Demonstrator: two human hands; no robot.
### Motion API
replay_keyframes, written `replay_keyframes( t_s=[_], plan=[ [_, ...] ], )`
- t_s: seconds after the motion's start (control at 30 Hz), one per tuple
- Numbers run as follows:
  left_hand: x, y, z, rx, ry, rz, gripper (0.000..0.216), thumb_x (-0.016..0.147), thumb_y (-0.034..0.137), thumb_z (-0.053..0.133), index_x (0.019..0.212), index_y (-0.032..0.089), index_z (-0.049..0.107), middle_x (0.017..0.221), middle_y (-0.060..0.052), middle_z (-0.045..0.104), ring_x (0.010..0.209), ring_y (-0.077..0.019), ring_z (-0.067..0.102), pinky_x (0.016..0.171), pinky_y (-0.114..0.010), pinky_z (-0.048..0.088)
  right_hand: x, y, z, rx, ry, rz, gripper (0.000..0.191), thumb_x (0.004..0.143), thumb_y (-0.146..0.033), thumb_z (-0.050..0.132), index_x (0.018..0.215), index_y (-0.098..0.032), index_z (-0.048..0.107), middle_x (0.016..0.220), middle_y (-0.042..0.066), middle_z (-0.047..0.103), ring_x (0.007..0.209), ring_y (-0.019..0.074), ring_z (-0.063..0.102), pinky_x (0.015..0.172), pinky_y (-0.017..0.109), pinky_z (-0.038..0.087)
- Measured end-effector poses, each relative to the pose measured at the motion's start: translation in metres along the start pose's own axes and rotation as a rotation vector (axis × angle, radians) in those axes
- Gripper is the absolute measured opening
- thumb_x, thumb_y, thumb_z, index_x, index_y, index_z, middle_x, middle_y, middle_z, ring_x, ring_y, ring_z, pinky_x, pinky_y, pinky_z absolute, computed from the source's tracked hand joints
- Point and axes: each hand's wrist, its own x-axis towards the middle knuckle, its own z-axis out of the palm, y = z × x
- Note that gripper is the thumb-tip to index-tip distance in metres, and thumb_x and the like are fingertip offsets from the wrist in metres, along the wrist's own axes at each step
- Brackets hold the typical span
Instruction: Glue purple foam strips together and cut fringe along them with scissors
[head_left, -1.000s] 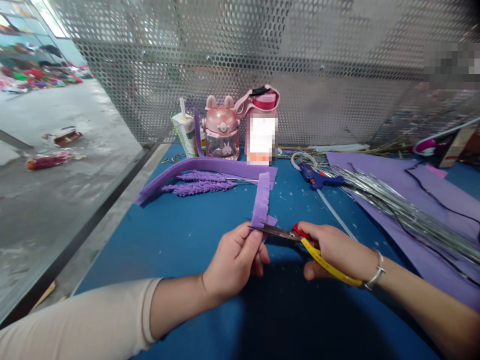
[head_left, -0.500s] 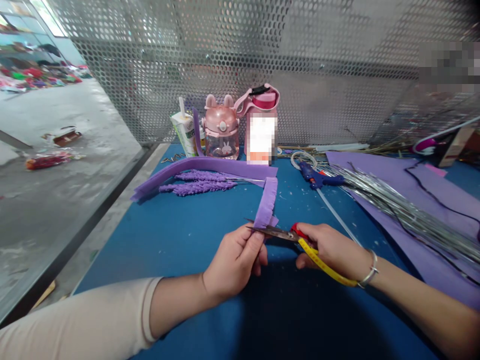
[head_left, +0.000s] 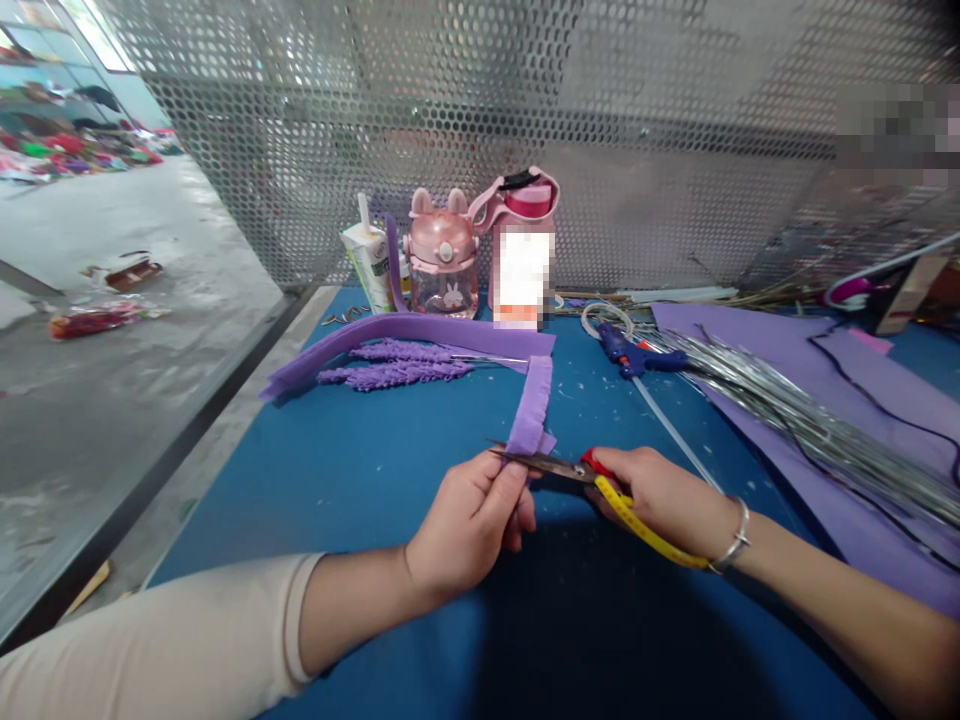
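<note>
My left hand (head_left: 469,525) pinches the near end of a purple fringed foam strip (head_left: 532,400), which runs away from me over the blue table (head_left: 360,470). My right hand (head_left: 660,495) is closed round the red and yellow handles of a pair of scissors (head_left: 547,463). The blades point left and meet the strip just above my left thumb. A silver bangle sits on my right wrist.
Two finished purple lavender sprigs (head_left: 397,365) lie beside a long purple foam band (head_left: 420,330). A pink bunny bottle (head_left: 442,255), a pink-lidded bottle (head_left: 525,250) and a drink carton (head_left: 369,262) stand by the perforated metal wall. A blue glue gun (head_left: 634,355), silver wires (head_left: 787,410) and purple sheets (head_left: 862,400) lie right.
The free end of the strip has swung slightly right and settled lower. My right hand has shifted a little with the scissors; my left hand has hardly moved.
</note>
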Motion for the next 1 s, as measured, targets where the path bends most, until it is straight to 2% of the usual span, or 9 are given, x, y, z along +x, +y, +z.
replay_keyframes(
  t_s=[0.27,0.4,0.53,0.7,1.0],
  plan=[
    [0.001,-0.004,0.000,-0.100,-0.037,-0.028,0.029,0.089,0.042,0.041,0.090,0.016,0.054,0.060,0.003,0.058,0.041,-0.0052,0.048,0.040,-0.016,0.034,0.001,0.002,-0.002,0.023,-0.018,0.011,0.015,0.081,-0.025,0.046,0.067,-0.021,0.042,0.056,-0.003,0.048,0.050,0.0114,0.037,0.047,0.024,0.023],
    [-0.001,-0.001,0.000,-0.132,-0.076,-0.079,0.030,0.089,0.043,0.041,0.089,0.016,0.054,0.067,0.000,0.064,0.038,-0.0046,0.050,0.036,-0.014,0.032,-0.001,0.001,-0.006,0.022,-0.036,0.019,0.014,0.081,-0.027,0.046,0.068,-0.021,0.045,0.058,-0.003,0.051,0.051,0.0113,0.039,0.047,0.024,0.024],
    [-0.003,-0.001,0.000,-0.118,-0.092,-0.102,0.031,0.089,0.044,0.040,0.088,0.016,0.054,0.065,-0.001,0.065,0.034,-0.0043,0.048,0.033,-0.013,0.031,-0.003,-0.002,-0.012,0.032,-0.077,0.035,0.021,0.081,-0.038,0.050,0.068,-0.021,0.045,0.059,-0.004,0.050,0.050,0.0110,0.039,0.047,0.023,0.025],
    [-0.002,-0.002,0.000,-0.058,-0.051,-0.072,0.031,0.090,0.044,0.039,0.094,0.017,0.054,0.061,0.001,0.062,0.035,-0.0038,0.045,0.035,-0.014,0.032,-0.005,-0.003,-0.017,0.002,-0.060,0.011,0.048,0.060,-0.062,0.066,0.076,-0.022,0.044,0.062,-0.005,0.048,0.052,0.0121,0.039,0.047,0.023,0.026],
    [0.000,0.002,-0.001,-0.003,-0.010,-0.019,0.032,0.091,0.042,0.038,0.085,0.014,0.054,0.055,0.004,0.055,0.038,-0.0047,0.043,0.039,-0.017,0.032,-0.007,-0.004,-0.016,-0.033,-0.061,0.015,0.052,0.059,-0.066,0.065,0.081,-0.023,0.044,0.064,-0.004,0.048,0.054,0.0132,0.039,0.048,0.024,0.026]
  ],
)
